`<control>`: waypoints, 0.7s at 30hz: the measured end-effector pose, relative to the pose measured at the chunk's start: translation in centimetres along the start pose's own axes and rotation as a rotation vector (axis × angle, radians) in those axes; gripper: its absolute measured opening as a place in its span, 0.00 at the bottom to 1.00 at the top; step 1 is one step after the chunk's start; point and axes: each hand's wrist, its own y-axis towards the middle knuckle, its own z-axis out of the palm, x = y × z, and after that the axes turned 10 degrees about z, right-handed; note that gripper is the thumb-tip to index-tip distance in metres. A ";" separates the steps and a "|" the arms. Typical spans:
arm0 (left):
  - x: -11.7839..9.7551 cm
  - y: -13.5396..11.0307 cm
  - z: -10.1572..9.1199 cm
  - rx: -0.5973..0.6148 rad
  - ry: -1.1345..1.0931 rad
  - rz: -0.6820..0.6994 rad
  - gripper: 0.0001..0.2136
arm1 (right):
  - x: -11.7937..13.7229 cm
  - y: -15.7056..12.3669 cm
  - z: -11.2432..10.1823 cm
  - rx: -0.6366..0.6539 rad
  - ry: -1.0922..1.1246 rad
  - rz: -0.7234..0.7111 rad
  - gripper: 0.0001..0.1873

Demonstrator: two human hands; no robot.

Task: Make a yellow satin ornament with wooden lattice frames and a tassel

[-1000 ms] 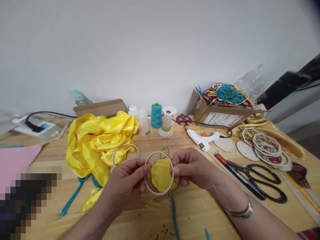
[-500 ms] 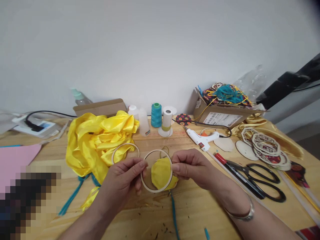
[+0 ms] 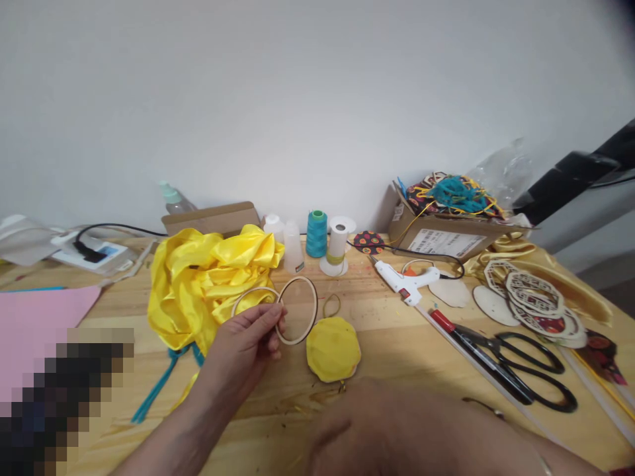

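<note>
My left hand (image 3: 253, 337) pinches a thin pale wooden ring (image 3: 315, 305) at its left edge, tilted above the table. Just right of the ring lies a scallop-edged disc covered in yellow cloth (image 3: 333, 349), with an olive cord loop (image 3: 332, 305) at its top. My right hand (image 3: 377, 430) is a smear of motion low in the picture, below the yellow disc. Its fingers cannot be made out. A second pale ring (image 3: 241, 299) rests against the crumpled yellow satin (image 3: 198, 277) behind my left hand.
A white glue gun (image 3: 404, 281), a red-capped marker (image 3: 441, 320) and black-handled scissors (image 3: 530, 354) lie to the right, near cut-out wooden pieces (image 3: 536, 294). At the back stand a teal thread cone (image 3: 316, 235), a white spool (image 3: 338, 241), bottles and a cardboard box (image 3: 441, 238).
My right hand has let go of the ring and moved down toward me. The ring stays in my left hand, shifted up off the yellow disc. The whole view has moved slightly.
</note>
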 end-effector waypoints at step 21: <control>0.8 -0.3 0.2 0.108 0.135 0.000 0.13 | -3.6 0.7 -1.7 -0.835 -0.136 0.208 0.10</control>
